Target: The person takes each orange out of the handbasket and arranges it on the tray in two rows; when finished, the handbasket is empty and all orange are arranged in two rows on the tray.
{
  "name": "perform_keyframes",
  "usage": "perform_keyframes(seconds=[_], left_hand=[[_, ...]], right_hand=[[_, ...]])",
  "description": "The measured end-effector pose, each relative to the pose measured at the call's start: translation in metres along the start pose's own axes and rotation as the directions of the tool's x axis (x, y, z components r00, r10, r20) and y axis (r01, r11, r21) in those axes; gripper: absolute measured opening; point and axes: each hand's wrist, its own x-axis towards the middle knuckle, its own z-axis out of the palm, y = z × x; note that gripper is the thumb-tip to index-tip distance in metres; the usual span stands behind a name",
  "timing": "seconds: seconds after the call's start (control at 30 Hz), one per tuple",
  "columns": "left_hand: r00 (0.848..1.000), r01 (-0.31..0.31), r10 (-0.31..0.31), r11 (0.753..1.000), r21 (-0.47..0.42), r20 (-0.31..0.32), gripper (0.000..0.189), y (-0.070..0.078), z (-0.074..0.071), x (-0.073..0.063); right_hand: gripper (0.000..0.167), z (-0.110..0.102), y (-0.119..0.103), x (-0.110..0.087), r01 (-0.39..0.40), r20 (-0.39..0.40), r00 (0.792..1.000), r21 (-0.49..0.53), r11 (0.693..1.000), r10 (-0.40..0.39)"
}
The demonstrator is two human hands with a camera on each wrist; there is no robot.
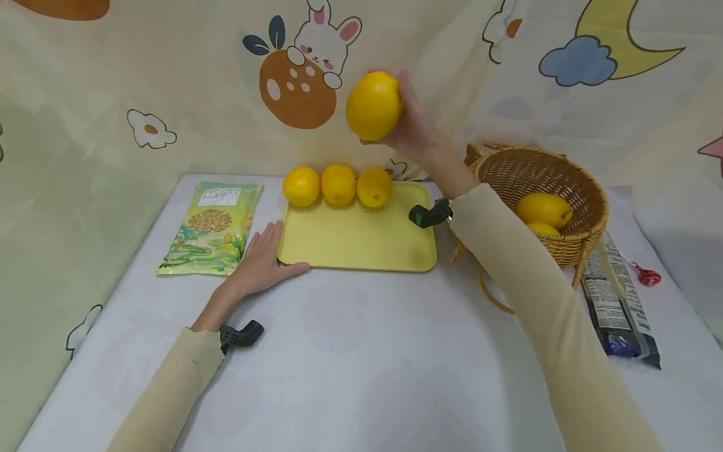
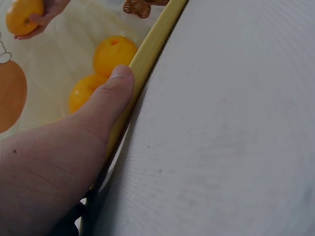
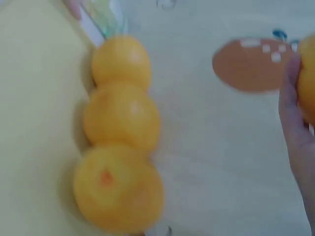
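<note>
Three yellow lemons [image 1: 338, 185] sit in a row along the back edge of a pale yellow tray [image 1: 361, 242]. My right hand [image 1: 415, 125] grips another lemon [image 1: 373, 105], held up in the air above and behind the tray, in front of the patterned cloth. In the right wrist view that lemon [image 3: 307, 78] is cut off by the frame's edge. My left hand [image 1: 262, 260] lies with straight fingers at the tray's front left corner. Its thumb [image 2: 115, 91] rests against the tray's rim [image 2: 147, 54].
A wicker basket [image 1: 587, 207] on the right holds more lemons [image 1: 543, 210]. Beside it lie a dark printed packet [image 1: 612, 307] and a small red-wrapped item [image 1: 647, 275]. Left of the tray is a green bag [image 1: 211, 229] picturing grains. A patterned cloth [image 1: 214, 81] hangs behind the table.
</note>
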Motion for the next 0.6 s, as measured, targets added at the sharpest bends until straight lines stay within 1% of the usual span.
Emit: perform_keyframes(seconds=[0.07,0.1,0.2,0.27,0.4,0.47,0.5,0.57,0.6], left_hand=[[1.000,-0.004,0.004,1.000,-0.004,-0.005,0.121,0.000,0.002,0.001],[1.000,-0.007,0.007,1.000,-0.007,-0.008,0.121,0.001,0.003,0.001],[1.000,-0.008,0.008,1.000,-0.012,-0.015,0.121,0.000,0.004,0.001],[1.000,-0.005,0.005,1.000,-0.018,-0.015,0.121,-0.001,0.006,0.002],[1.000,-0.003,0.003,1.000,-0.014,-0.015,0.121,-0.001,0.005,0.002],[1.000,-0.004,0.003,1.000,-0.011,-0.015,0.120,-0.001,0.004,0.002],[1.000,-0.005,0.005,1.000,-0.009,-0.014,0.120,-0.001,0.003,0.002],[1.000,-0.006,0.006,1.000,-0.010,-0.009,0.120,-0.001,0.002,0.002],[1.000,-0.007,0.007,1.000,-0.012,-0.005,0.120,0.000,0.002,0.002]], right_hand=[[0.049,0.007,0.009,0.000,0.014,-0.119,0.993,-0.009,1.000,-0.015],[0.049,0.008,0.014,0.000,0.026,-0.169,0.985,-0.010,1.000,-0.027],[0.046,0.009,0.028,0.003,0.061,-0.299,0.953,0.044,0.997,-0.045],[0.043,0.009,0.034,0.005,0.084,-0.370,0.928,0.080,0.993,-0.049],[0.044,0.008,0.040,0.009,0.113,-0.465,0.883,0.090,0.990,-0.059],[0.040,0.008,0.043,0.010,0.143,-0.510,0.857,0.099,0.985,-0.073],[0.036,0.008,0.045,0.009,0.170,-0.536,0.840,0.109,0.979,-0.086],[0.026,0.006,0.050,0.007,0.236,-0.587,0.799,0.108,0.966,-0.130],[0.022,0.004,0.054,0.005,0.276,-0.611,0.775,0.098,0.956,-0.161]])
